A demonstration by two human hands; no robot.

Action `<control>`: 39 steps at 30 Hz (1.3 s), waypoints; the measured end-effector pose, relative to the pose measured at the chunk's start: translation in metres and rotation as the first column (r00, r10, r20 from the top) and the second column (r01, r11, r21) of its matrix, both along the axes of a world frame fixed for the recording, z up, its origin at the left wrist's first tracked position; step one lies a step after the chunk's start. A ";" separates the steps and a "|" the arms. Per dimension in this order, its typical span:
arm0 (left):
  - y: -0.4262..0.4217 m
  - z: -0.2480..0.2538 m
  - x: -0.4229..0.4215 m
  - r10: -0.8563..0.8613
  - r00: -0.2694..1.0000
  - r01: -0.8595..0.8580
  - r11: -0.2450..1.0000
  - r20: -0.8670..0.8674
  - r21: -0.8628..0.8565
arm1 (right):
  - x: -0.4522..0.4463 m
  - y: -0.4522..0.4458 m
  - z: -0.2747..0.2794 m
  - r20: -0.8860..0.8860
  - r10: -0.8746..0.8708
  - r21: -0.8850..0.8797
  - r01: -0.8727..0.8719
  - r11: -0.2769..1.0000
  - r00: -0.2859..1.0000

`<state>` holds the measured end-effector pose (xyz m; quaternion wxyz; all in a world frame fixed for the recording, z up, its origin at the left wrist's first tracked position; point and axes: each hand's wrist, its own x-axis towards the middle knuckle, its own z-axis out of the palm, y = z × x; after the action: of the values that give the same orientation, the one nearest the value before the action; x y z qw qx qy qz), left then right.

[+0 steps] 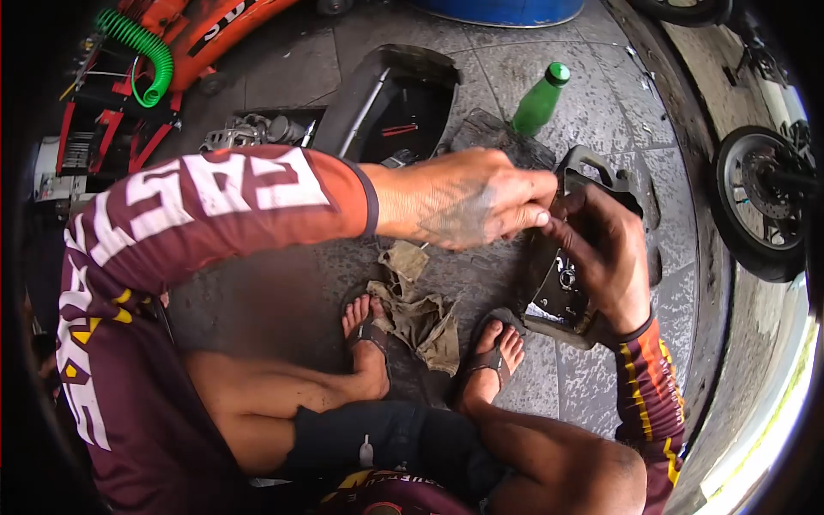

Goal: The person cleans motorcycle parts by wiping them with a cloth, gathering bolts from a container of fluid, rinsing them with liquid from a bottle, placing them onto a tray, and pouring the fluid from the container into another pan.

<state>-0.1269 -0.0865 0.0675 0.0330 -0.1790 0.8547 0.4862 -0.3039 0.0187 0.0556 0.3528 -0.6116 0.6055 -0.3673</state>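
Both hands meet above a dark, open tray that holds a little liquid and a small ring-shaped metal part. My left hand reaches across from the left, thumb and fingers pinched at their tips. Facing it, my right hand has its thumb and fingertips pressed together. The fingertips of the two hands nearly touch, and whatever they hold is too small to name. A crumpled tan cloth lies on the floor between the feet.
A green bottle stands beyond the hands. Left of it is a black bin with red-handled items, beside metal engine parts. A red machine and a green coiled hose are at upper left, a motorcycle wheel at right.
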 end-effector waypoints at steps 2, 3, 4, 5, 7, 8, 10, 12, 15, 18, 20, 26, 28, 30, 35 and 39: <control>-0.017 0.027 0.020 0.096 0.993 -0.101 0.992 -0.070 -0.077 | 0.014 -0.030 0.021 -0.008 0.066 -0.016 -0.066 0.998 0.998; -0.023 0.037 0.032 0.141 0.984 -0.152 0.983 -0.108 -0.101 | 0.021 -0.047 0.029 -0.069 0.131 -0.136 -0.139 0.981 0.989; -0.026 0.045 0.045 0.225 0.967 -0.232 0.972 -0.119 -0.047 | 0.029 -0.059 0.038 -0.139 0.190 -0.246 -0.219 0.944 0.972; -0.029 0.049 0.059 0.315 0.937 -0.325 0.944 -0.149 -0.049 | 0.041 -0.065 0.056 -0.276 0.211 -0.269 -0.286 0.920 0.938; -0.040 0.053 0.090 0.476 0.863 -0.490 0.870 -0.171 -0.051 | 0.060 -0.081 0.061 -0.313 0.232 -0.391 -0.347 0.852 0.921; -0.045 0.040 0.107 0.554 0.787 -0.560 0.826 -0.270 0.062 | 0.068 -0.088 0.065 -0.342 0.232 -0.500 -0.386 0.775 0.910; -0.049 0.005 0.135 0.693 0.626 -0.673 0.711 -0.357 0.201 | 0.076 -0.100 0.070 -0.447 0.333 -0.370 -0.511 0.776 0.830; -0.044 -0.027 0.153 0.835 0.448 -0.771 0.542 -0.321 0.334 | 0.084 -0.110 0.054 -0.459 0.393 -0.145 -0.504 0.851 0.796; -0.023 -0.069 0.151 0.941 0.248 -0.767 0.337 -0.232 0.546 | 0.099 -0.119 0.030 -0.416 0.440 -0.028 -0.495 0.868 0.796; -0.002 -0.102 0.127 0.976 0.146 -0.631 0.218 -0.162 0.745 | 0.129 -0.111 0.026 -0.275 0.317 0.190 -0.272 0.943 0.908; 0.011 -0.099 0.111 0.992 0.077 -0.491 0.129 -0.105 0.862 | 0.131 -0.107 0.002 -0.226 0.298 -0.039 -0.315 0.948 0.927; 0.021 -0.086 0.105 0.976 0.056 -0.537 0.208 -0.212 0.818 | 0.144 -0.106 -0.011 -0.032 0.152 -0.047 -0.154 0.987 0.988; 0.024 -0.086 0.106 0.976 0.061 -0.550 0.207 -0.208 0.809 | 0.146 -0.106 -0.012 -0.020 0.126 -0.039 -0.127 0.991 0.992; 0.025 -0.086 0.103 0.979 0.048 -0.545 0.194 -0.200 0.816 | 0.144 -0.108 -0.013 -0.165 0.141 -0.101 -0.159 0.982 0.976; 0.030 -0.089 0.098 0.982 -0.010 -0.527 0.157 -0.190 0.835 | 0.144 -0.109 -0.026 -0.246 0.180 -0.209 -0.234 0.950 0.952; 0.029 -0.105 0.096 0.990 0.066 -0.533 0.141 -0.126 0.834 | 0.127 -0.100 -0.029 -0.293 0.254 -0.199 -0.319 0.927 0.922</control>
<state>-0.0307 -0.0572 -0.0376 -0.5163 -0.4222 0.3219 0.6720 -0.1774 -0.0809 0.0269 0.2422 -0.7759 0.5004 -0.2984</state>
